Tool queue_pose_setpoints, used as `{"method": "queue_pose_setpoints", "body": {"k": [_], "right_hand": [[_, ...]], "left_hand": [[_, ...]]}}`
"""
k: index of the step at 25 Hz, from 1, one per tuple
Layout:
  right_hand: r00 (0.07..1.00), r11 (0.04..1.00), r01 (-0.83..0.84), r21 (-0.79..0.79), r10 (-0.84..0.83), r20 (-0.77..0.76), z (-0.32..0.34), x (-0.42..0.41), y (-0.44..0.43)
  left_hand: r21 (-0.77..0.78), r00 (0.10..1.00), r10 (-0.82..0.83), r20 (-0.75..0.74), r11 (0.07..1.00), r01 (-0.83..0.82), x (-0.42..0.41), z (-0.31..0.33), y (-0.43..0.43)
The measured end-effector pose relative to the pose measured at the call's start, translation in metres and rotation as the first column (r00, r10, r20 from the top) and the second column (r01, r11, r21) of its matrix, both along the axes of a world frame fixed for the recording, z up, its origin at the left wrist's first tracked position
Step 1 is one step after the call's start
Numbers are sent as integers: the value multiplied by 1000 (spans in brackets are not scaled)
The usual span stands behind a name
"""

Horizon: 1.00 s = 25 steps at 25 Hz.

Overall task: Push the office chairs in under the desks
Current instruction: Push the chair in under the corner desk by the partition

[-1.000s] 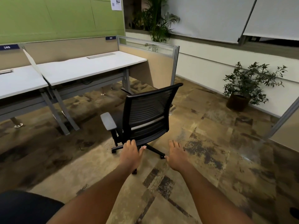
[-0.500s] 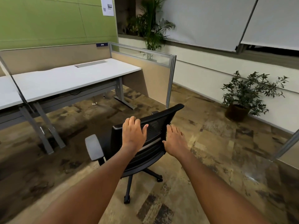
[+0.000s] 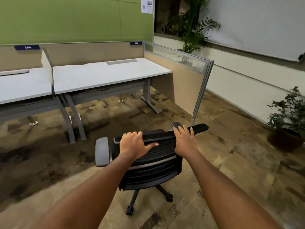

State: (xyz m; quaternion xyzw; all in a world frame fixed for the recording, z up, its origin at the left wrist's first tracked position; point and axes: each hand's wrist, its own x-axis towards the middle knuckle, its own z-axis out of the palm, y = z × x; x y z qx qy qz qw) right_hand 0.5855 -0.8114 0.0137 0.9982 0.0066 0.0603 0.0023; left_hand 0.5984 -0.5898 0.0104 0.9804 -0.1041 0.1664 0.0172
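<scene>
A black mesh office chair (image 3: 153, 167) with grey armrests stands on the carpet right in front of me, its back turned to me. My left hand (image 3: 134, 144) is curled over the top edge of the backrest on its left side. My right hand (image 3: 184, 140) lies over the top edge on the right, fingers wrapped forward. Beyond the chair stands a white desk (image 3: 105, 75) labelled 250, with open floor between its grey legs. The chair is still a good step short of the desk, and its seat is hidden behind the backrest.
A second white desk (image 3: 19, 86) labelled 249 adjoins on the left, split off by a low divider. A tan partition with a glass strip (image 3: 188, 80) walls the desk's right side. A potted plant (image 3: 287, 123) stands at the right wall, a taller palm (image 3: 193, 28) at the back.
I have stepped up to the chair. Both hands rose from in front of its base and took hold of the top of the backrest. The desk now appears closer.
</scene>
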Motion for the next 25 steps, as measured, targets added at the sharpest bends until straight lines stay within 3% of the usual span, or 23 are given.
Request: {"method": "queue_pose_setpoints", "body": {"k": [5,16,25], "right_hand": [[981,996,-17,91,-1,194,-12,44,-1],[976,988,-31,151,-3,220,-18,152,1],[891,964,-39,264,-86,446,-37,283,41]], "left_hand": [[-12,991,40,128,999,-39,27,3,-5],[-83,977,28,211,996,-10,128,-5,-2],[-152,940,1,341,987,54,260,-17,35]]}}
